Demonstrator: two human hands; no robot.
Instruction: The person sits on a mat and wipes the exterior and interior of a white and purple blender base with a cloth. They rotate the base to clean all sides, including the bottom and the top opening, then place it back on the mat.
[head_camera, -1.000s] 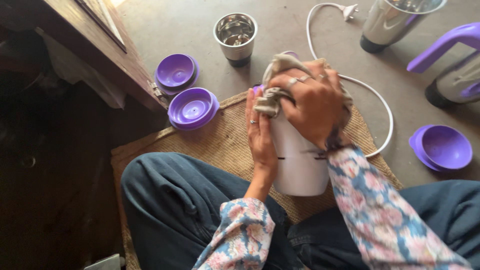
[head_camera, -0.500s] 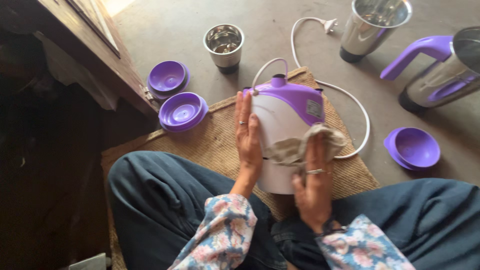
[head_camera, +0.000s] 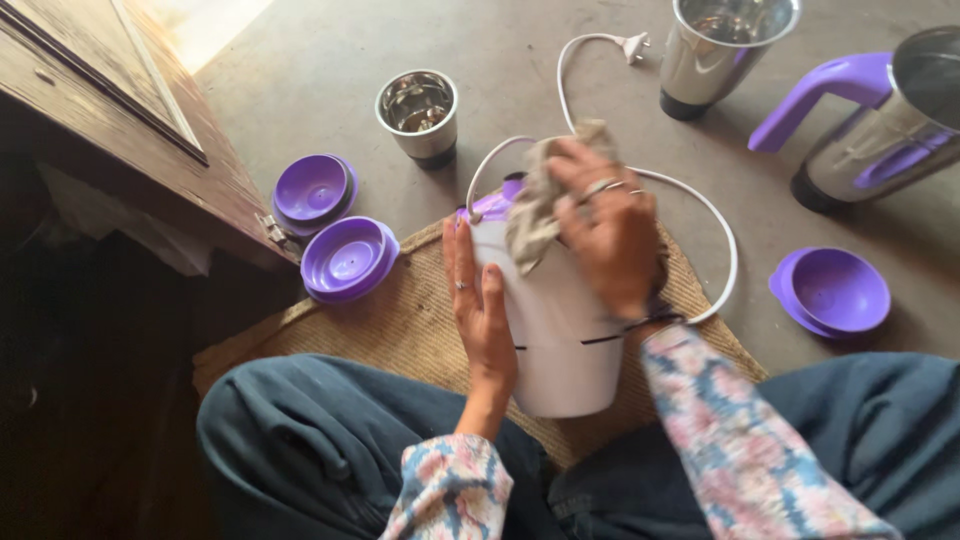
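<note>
Head view, looking straight down at a lap in blue trousers (head_camera: 300, 440) and flowered sleeves (head_camera: 740, 450).

Between the knees, a white mixer base (head_camera: 560, 330) with a purple top (head_camera: 495, 203), tilted away from the body and resting on a woven straw mat (head_camera: 400, 320) on the grey concrete floor (head_camera: 300, 80).

Left hand (head_camera: 480, 305) laid flat against the left side of the mixer base, fingers (head_camera: 462, 255) stretched out and close together, a ring on one of them; not pinching anything, just pressed to the white shell.

Right hand (head_camera: 610, 235) over the upper part of the base, fingers curled and gripping a crumpled grey cloth (head_camera: 535, 205), pressed against the shell near the purple top. Rings on two fingers, a dark band at the wrist.

White power cord (head_camera: 725, 240) looping from behind the base, round the right edge of the mat, then up to a plug (head_camera: 635, 45) lying on the floor.

Left of the mat, two purple lids (head_camera: 345, 260), hollow side up, one partly overlapping the other, beside a dark wooden door frame (head_camera: 120, 110). Above them, a small steel jar (head_camera: 417, 112) standing upright.

At top right, a taller steel jar (head_camera: 720, 50), upright. At the right edge, a large steel jar with a purple handle (head_camera: 880, 110). Below it, a third purple lid (head_camera: 835, 292) on the floor, well apart from the mat.
</note>
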